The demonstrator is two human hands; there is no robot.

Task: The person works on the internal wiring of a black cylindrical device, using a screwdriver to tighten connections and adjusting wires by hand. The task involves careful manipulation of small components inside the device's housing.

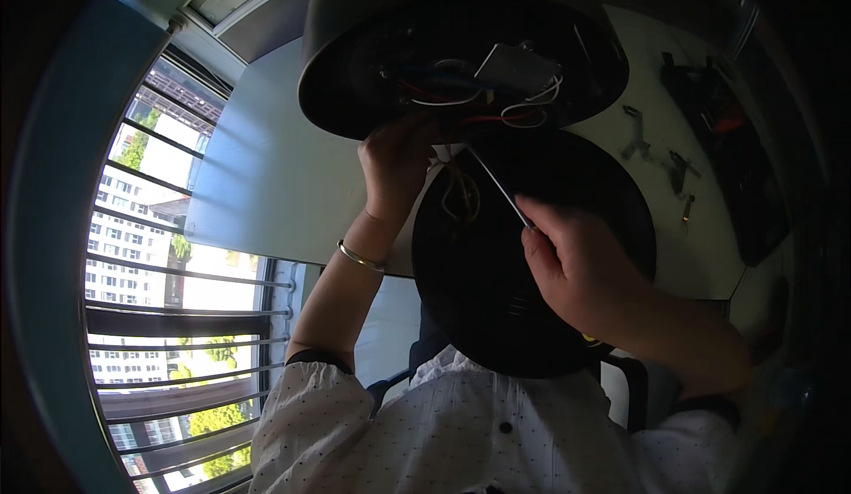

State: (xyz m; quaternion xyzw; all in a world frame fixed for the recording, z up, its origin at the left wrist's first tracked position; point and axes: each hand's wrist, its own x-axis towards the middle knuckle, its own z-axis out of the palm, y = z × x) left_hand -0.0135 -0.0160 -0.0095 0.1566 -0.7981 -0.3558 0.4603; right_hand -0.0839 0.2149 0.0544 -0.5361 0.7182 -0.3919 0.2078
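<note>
My right hand [576, 268] is closed round a screwdriver [499, 182] whose thin metal shaft slants up and left to the rim of an opened round appliance housing [341, 108]. A yellow spot shows below that hand. At the same rim, my left hand [396, 171] has its fingers bent together in shadow near the screwdriver's tip; what they grip is hidden. Inside the housing are red, white and blue wires [532, 115] and a flat metal box [519, 67]. A black round base cover [541, 317] leans between me and the housing, with loose wires [463, 194] at its upper left.
The housing rests on a pale table [266, 166]. On the right lie small metal tools [635, 131], a small yellow-tipped piece [688, 210] and a long dark case or bag [736, 157]. A barred window [177, 272] is on the left. A chair arm [634, 392] shows beside me.
</note>
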